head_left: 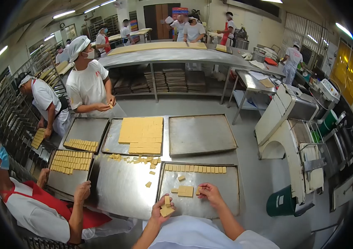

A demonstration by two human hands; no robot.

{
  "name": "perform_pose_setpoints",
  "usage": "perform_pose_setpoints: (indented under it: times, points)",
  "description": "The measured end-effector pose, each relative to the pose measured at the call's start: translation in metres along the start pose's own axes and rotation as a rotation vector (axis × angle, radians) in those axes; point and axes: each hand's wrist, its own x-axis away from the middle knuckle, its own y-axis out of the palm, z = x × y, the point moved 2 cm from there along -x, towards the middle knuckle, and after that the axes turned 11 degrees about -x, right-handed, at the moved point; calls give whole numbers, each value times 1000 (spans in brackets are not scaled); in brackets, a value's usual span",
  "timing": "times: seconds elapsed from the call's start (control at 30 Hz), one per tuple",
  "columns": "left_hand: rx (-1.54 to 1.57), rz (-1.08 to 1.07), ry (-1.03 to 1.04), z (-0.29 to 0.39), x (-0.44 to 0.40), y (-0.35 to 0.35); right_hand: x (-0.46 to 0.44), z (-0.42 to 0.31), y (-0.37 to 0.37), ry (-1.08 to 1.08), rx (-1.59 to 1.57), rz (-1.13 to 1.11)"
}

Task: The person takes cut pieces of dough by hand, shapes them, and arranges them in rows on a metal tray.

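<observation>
My left hand [159, 211] is closed around several yellow dough pieces [167, 210] at the near left edge of a metal baking tray [222, 201]. Over the same tray, my right hand [211, 194] pinches one small dough piece [198, 191] between thumb and fingers. Between my hands lies a small cluster of dough blocks [185, 191], with a single loose block [181, 178] just beyond it. A row of dough pieces [195, 168] lines the far side of this tray.
Beyond lie a bare tray [201, 135] and a tray with a large cut dough slab [141, 133]. Scraps [148, 159] litter the metal table [118, 186]. At left, a co-worker in a red apron [39, 203] holds a part-filled tray [66, 178]. A green bin [281, 202] stands right.
</observation>
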Motion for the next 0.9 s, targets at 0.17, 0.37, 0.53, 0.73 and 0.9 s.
perform_pose_setpoints:
  times: [0.17, 0.37, 0.53, 0.73, 0.9]
  points:
    - [20, 5, 3, -4, 7, -4, 0, 0, 0, 30, 11, -12]
    - [-2, 31, 1, -7, 10, -13, -1, 6, 7, 46, 27, -40]
    - [4, 23, -6, -9, 6, -16, -2, 5, 14, 61, 15, -53]
    - [12, 14, -55, -12, 7, -19, -5, 8, 7, 52, 28, 4]
    - [-9, 22, -66, -7, 9, -19, -3, 6, 13, 35, -34, 32]
